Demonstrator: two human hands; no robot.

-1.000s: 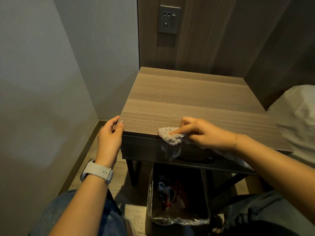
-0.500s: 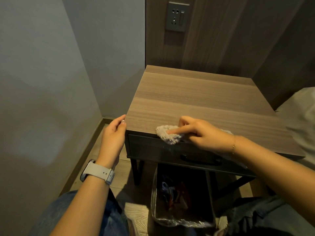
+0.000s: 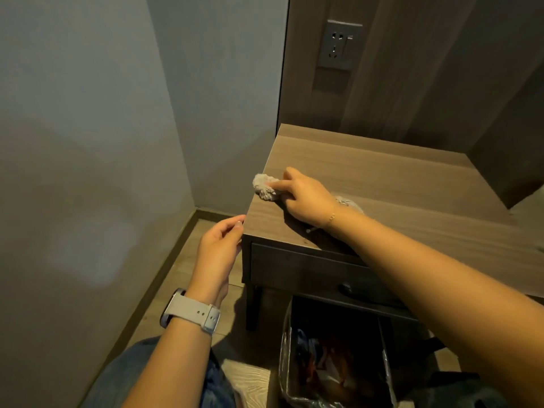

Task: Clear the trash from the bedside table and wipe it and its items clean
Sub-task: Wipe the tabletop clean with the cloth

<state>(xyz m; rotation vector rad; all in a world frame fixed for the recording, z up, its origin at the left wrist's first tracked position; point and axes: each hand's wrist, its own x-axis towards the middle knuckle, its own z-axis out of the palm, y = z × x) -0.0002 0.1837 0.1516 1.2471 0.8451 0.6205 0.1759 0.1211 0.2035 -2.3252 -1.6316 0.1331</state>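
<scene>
Left hand (image 3: 219, 248) loose, holds nothing, fingertips at the bedside table (image 3: 397, 184) front-left corner. Right hand (image 3: 303, 195) presses the cloth (image 3: 265, 187) flat near the left edge, index finger extended. Unwiped top lies right and back; right hand is nearer.

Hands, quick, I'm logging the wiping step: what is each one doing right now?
Left hand: open, fingertips at the brown wooden bedside table's front left corner, holding nothing.
Right hand: pressing the crumpled grey cloth onto the tabletop.
</scene>
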